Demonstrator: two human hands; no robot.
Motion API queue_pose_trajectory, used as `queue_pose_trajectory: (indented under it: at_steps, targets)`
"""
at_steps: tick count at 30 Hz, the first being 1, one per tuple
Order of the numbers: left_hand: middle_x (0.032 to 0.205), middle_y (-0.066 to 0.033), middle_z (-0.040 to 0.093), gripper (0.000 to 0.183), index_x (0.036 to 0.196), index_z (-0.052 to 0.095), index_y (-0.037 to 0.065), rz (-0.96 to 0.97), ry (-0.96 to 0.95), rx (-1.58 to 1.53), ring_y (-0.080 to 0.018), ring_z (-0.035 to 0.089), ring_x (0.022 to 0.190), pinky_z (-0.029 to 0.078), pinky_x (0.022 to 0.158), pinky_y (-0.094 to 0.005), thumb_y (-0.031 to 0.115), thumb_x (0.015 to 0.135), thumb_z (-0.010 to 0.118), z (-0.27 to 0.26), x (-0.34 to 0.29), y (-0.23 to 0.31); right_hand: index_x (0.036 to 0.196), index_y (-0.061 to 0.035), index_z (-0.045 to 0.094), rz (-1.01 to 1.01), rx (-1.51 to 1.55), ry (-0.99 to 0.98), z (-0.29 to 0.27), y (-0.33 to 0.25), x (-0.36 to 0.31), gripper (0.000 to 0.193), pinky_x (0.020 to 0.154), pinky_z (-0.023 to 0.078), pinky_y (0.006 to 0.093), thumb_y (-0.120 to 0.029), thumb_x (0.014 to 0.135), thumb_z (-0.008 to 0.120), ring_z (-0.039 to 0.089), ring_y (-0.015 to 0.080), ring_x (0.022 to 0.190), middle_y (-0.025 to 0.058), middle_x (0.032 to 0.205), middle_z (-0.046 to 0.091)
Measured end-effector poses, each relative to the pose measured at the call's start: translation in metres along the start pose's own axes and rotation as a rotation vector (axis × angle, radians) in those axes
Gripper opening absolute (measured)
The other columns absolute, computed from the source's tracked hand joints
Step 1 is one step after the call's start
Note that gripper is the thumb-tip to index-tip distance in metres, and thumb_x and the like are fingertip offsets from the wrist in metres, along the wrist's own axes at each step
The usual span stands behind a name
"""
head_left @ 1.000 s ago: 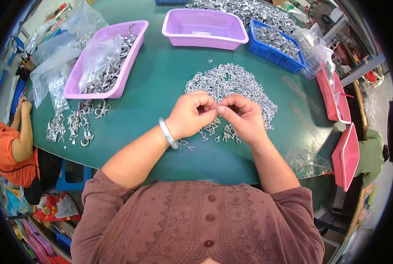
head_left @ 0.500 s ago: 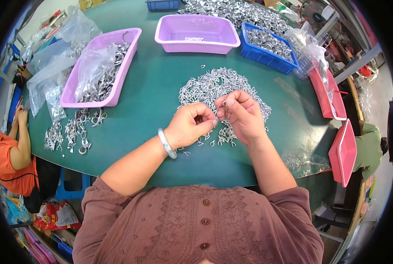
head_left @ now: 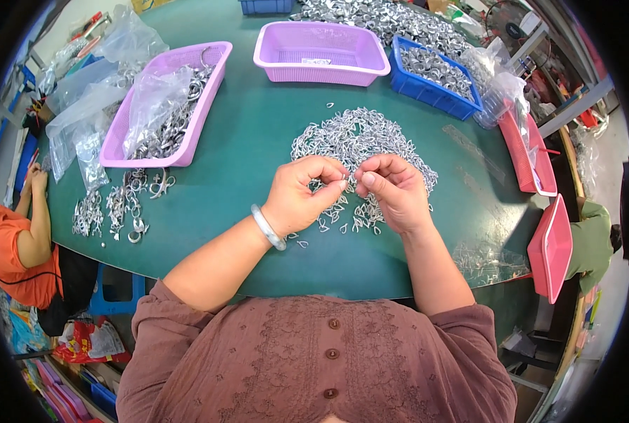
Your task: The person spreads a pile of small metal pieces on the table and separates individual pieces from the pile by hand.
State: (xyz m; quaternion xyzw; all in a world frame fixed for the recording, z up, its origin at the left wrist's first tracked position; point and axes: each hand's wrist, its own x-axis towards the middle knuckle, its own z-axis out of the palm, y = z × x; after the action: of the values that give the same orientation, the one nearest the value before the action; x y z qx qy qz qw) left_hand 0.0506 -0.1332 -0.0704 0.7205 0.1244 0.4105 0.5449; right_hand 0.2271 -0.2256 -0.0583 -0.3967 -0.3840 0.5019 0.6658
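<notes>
Over the near side of a heap of small silver, teardrop-shaped metal loops (head_left: 356,130), both hands meet fingertip to fingertip, a slight gap between them. My left hand (head_left: 297,197), with a pale bangle (head_left: 268,227) on its wrist, is closed in a pinch; a tiny silver metal piece shows at its thumb and forefinger. Thumb and forefinger of my right hand (head_left: 399,197) are pinched together too, and what they hold is too small to make out. Several loose loops lie on the green table (head_left: 258,141) just below the hands.
A purple basket (head_left: 219,77) of metal parts and plastic bags stands left, near small piles of parts (head_left: 120,204). Farther back are another purple basket (head_left: 321,74), a blue crate (head_left: 434,102) of parts and a large metal heap (head_left: 392,21). Red trays (head_left: 550,247) line the right edge. People sit at both sides.
My hands have shifted slightly, the left fingertips rising and the right fingertips coming down level with them. The view has moved a little. The heap looks unchanged.
</notes>
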Motion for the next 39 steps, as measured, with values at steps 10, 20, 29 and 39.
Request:
queue_pose_trajectory:
  at_steps: [10,20,29,39]
  targets:
    - [0.094,-0.0072,0.067,0.015,0.093,0.059,0.0,-0.009,0.005,0.043,-0.0114,0.064,0.085,0.053,0.078,-0.0267,-0.003,0.083,0.07,0.0016,-0.0005,0.0025,0.1,-0.0003,0.065,0.028,-0.029,-0.002,0.0041,0.003,-0.0034,0.014,0.07,0.054,0.0267,-0.002,0.087,0.07,0.066,0.0141,0.077,0.0072,0.092,0.068]
    - [0.086,-0.0036,0.063,0.031,0.105,0.049,0.003,-0.014,0.015,0.05,-0.009,0.061,0.08,0.05,0.071,-0.024,-0.005,0.083,0.07,0.0018,-0.0001,0.001,0.104,0.0013,0.066,0.031,-0.058,-0.006,0.0069,0.0049,-0.0053,0.015,0.071,0.054,0.0265,-0.002,0.089,0.068,0.066,0.0139,0.078,0.0078,0.091,0.069]
    - [0.09,-0.0039,0.064,0.032,0.108,0.049,0.004,-0.248,-0.008,-0.327,-0.0083,0.061,0.083,0.05,0.074,-0.0224,-0.003,0.085,0.07,0.0002,0.0014,-0.0036,0.104,0.0016,0.066,0.032,-0.071,0.002,0.0064,0.0042,-0.0061,0.015,0.07,0.054,0.0257,-0.003,0.089,0.068,0.066,0.0134,0.078,0.0076,0.091,0.069]
    - [0.093,-0.0045,0.066,0.032,0.108,0.05,0.005,-0.332,0.005,-0.462,-0.0081,0.063,0.085,0.052,0.076,-0.0213,-0.004,0.085,0.07,-0.0004,0.0024,-0.0045,0.103,0.0008,0.066,0.025,-0.118,0.018,0.0069,0.0041,-0.0067,0.015,0.07,0.054,0.0247,-0.004,0.089,0.069,0.066,0.0123,0.077,0.0069,0.092,0.068]
